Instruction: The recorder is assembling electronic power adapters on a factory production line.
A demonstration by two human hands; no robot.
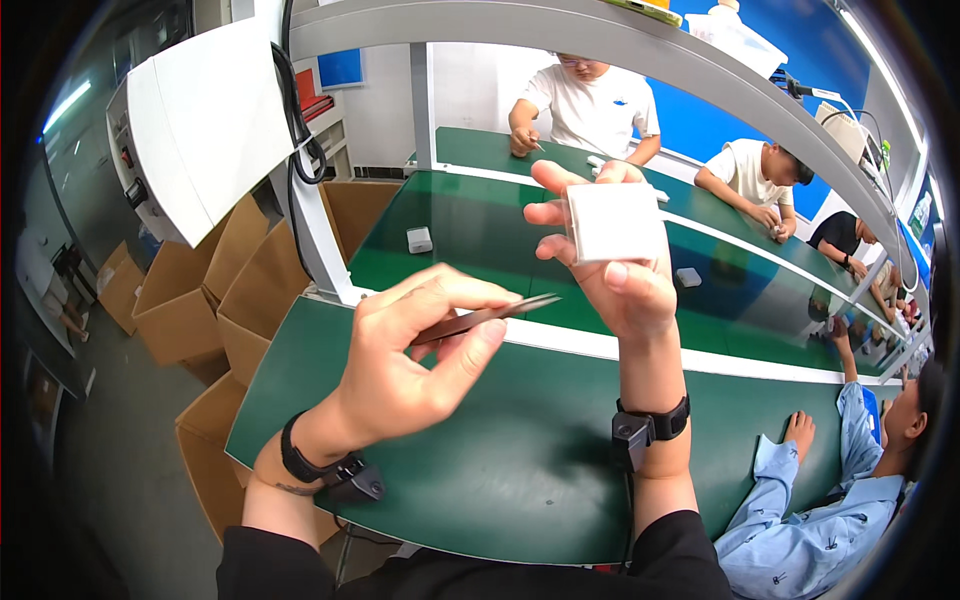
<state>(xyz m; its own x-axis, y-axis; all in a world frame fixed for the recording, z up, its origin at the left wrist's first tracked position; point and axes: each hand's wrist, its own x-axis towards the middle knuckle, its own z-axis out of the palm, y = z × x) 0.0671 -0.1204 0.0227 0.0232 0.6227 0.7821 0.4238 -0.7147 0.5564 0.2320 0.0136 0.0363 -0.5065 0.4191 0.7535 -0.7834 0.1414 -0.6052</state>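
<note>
My left hand (410,350) is closed around a pair of dark metal tweezers (490,316), pinched between thumb and fingers with the tips pointing right. Further right and higher up, my right hand (638,290) holds a flat white square box (618,222). Its thumb lies at the box's lower edge and the other fingers are behind and beside it. A clear film seems to show along the box's left edge. The tweezer tips are apart from the box, a little to its lower left. Both wrists wear black straps with small dark devices.
Below my hands is a green worktable (480,450). Beyond a white rail runs a green conveyor (460,215) carrying small white boxes (419,240). Open cardboard boxes (250,290) stand at left. A grey frame (420,110) arches overhead. A person in blue sleeves (820,530) sits at right; others work across.
</note>
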